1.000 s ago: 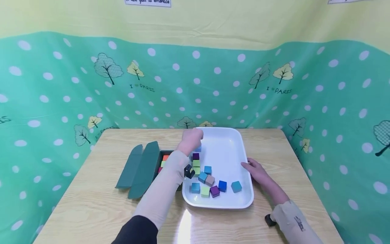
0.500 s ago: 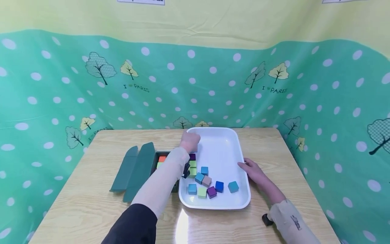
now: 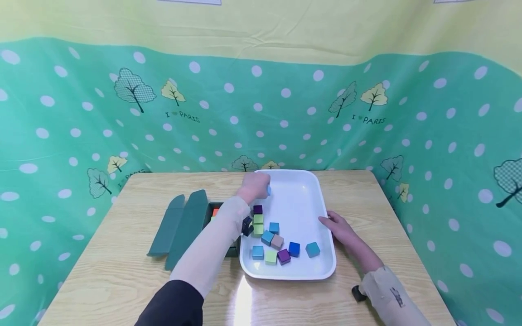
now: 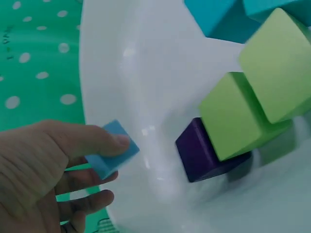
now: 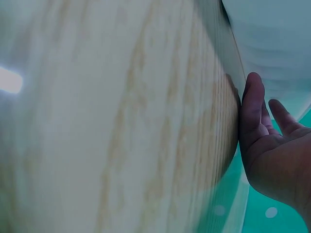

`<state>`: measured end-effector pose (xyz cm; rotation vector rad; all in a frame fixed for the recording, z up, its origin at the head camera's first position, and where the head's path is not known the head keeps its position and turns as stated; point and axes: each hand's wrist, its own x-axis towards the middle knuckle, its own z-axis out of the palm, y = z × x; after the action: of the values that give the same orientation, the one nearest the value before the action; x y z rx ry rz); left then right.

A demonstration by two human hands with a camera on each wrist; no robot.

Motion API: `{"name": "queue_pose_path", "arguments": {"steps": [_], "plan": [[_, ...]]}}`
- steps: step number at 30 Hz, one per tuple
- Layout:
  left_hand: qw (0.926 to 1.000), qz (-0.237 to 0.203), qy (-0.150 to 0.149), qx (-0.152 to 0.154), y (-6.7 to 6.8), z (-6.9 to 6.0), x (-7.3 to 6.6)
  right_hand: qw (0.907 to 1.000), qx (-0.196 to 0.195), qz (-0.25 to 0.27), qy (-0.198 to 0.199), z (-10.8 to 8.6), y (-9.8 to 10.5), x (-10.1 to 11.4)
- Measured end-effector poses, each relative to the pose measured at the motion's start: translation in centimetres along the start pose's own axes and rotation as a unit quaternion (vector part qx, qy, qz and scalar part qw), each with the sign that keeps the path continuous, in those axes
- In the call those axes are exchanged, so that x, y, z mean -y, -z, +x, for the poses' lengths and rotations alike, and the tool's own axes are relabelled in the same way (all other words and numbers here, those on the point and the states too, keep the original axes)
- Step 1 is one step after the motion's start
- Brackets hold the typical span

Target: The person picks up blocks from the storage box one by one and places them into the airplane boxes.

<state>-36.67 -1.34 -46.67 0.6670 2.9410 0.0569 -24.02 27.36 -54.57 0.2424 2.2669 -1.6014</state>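
Note:
My left hand (image 3: 254, 185) is over the far left corner of the white tray (image 3: 299, 203). Between thumb and fingers it pinches a light blue cube (image 4: 112, 149), held above the tray floor in the left wrist view. Close to that hand, a dark purple cube (image 4: 201, 150) and two light green cubes, the nearer one (image 4: 238, 116) touching the purple, stand in a row along the tray's left side. My right hand (image 3: 341, 230) lies at the tray's right rim, thumb at the edge. Its fingers (image 5: 252, 99) look extended in the right wrist view, beneath the tray's side.
Left of the tray is a dark green box (image 3: 232, 251) with an orange cube (image 3: 215, 211) inside, partly hidden by my left forearm. Its lid flap (image 3: 187, 231) spreads leftward. Several loose cubes, including a deep blue one (image 3: 294, 249), lie in the tray's near half.
The light blue cube, earlier low beneath my left hand by the tray's left side, is now pinched and raised, slightly farther right. My right hand stays at the rim. The head view has shifted a little.

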Motion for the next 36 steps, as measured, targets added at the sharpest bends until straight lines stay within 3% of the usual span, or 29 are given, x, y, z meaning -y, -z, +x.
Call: {"name": "queue_pose_path", "arguments": {"steps": [4, 7, 10, 14, 18, 21, 25, 28, 33, 36], "plan": [[0.9952, -0.095, -0.003, -0.024, 1.0, -1.7, 1.0, 1.0000, 0.003, -0.004, -0.001, -0.1, 0.0, 0.1], [0.9816, -0.182, -0.006, -0.058, 1.5, -3.8, 2.3, 1.0000, -0.001, -0.005, 0.000, -0.2, 0.0, 0.1], [0.9581, -0.275, -0.009, -0.081, 1.6, -6.4, 4.0, 1.0000, 0.001, -0.008, 0.005, -0.2, 0.0, 0.3], [0.9212, -0.375, -0.004, -0.105, 1.1, -9.8, 6.2, 0.9999, 0.002, -0.011, 0.007, -0.1, 0.0, 0.4], [0.8989, -0.418, 0.013, -0.130, 0.2, -12.5, 7.7, 0.9998, 0.001, -0.019, 0.004, -0.1, 0.0, 0.4], [0.8950, -0.423, 0.025, -0.139, -0.5, -13.9, 8.7, 0.9996, 0.002, -0.028, -0.003, -0.2, -0.2, 0.3], [0.8964, -0.420, 0.036, -0.137, -1.4, -14.3, 9.3, 0.9995, 0.006, -0.030, -0.009, -0.3, 0.0, -0.1], [0.8949, -0.424, 0.033, -0.136, -1.9, -14.2, 9.4, 0.9996, 0.008, -0.026, -0.011, -0.3, 0.2, -0.1], [0.8862, -0.445, 0.034, -0.124, -3.0, -13.7, 9.5, 0.9995, 0.010, -0.029, -0.011, -0.2, 0.3, 0.0], [0.8883, -0.442, 0.049, -0.116, -3.9, -13.5, 9.7, 0.9995, 0.012, -0.029, -0.010, -0.1, 0.2, 0.1]]}}
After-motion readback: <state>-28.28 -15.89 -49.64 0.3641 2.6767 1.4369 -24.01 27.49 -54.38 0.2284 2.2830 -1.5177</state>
